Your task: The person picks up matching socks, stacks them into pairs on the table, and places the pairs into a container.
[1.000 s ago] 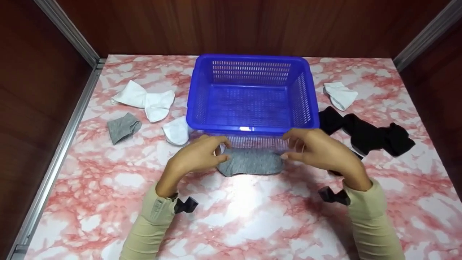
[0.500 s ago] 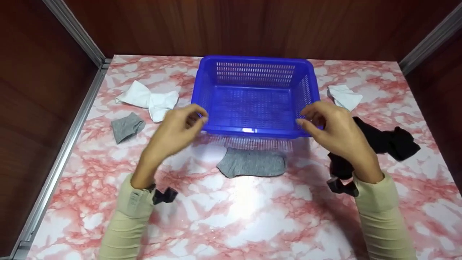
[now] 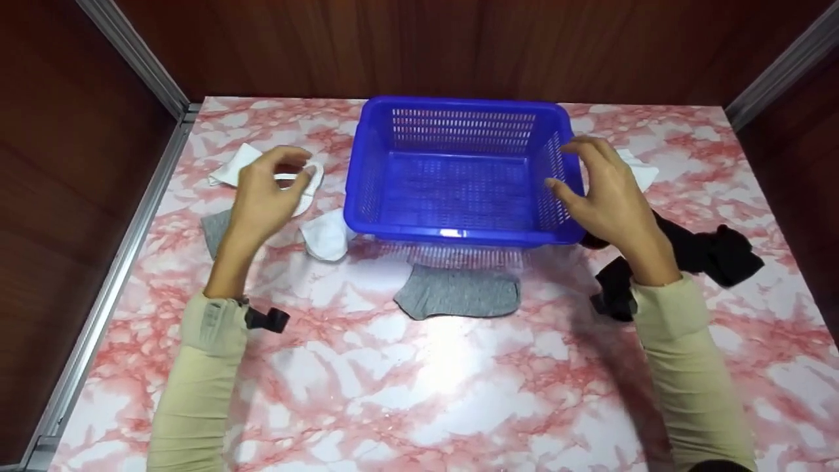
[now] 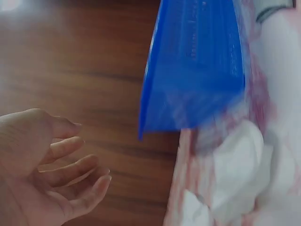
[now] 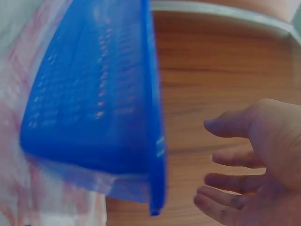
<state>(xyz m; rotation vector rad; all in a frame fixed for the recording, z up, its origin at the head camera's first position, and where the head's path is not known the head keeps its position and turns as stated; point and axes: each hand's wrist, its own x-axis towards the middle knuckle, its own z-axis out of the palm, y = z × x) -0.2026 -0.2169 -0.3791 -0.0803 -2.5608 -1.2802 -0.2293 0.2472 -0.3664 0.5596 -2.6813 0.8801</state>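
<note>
A grey sock (image 3: 459, 293) lies flat in front of the blue plastic basket (image 3: 452, 234). My left hand (image 3: 262, 196) hovers over the white socks (image 3: 236, 167) at the left, partly hiding them and a second grey sock (image 3: 215, 231). In the left wrist view that hand (image 4: 56, 169) has loosely bent fingers and holds nothing. My right hand (image 3: 613, 196) hovers by the basket's right side, thumb and fingers spread apart. The right wrist view shows this hand (image 5: 249, 169) holding nothing, apart from the basket wall (image 5: 94, 94).
Another white sock (image 3: 326, 236) lies by the basket's front left corner. Black socks (image 3: 727, 255) lie at the right, and a white sock (image 3: 641, 172) is partly behind my right hand. Dark wooden panels (image 3: 426, 49) enclose the marbled table (image 3: 406, 406).
Both hands have left the grey sock in front. The left went forward and left over the white socks; the right went forward to the basket's right side.
</note>
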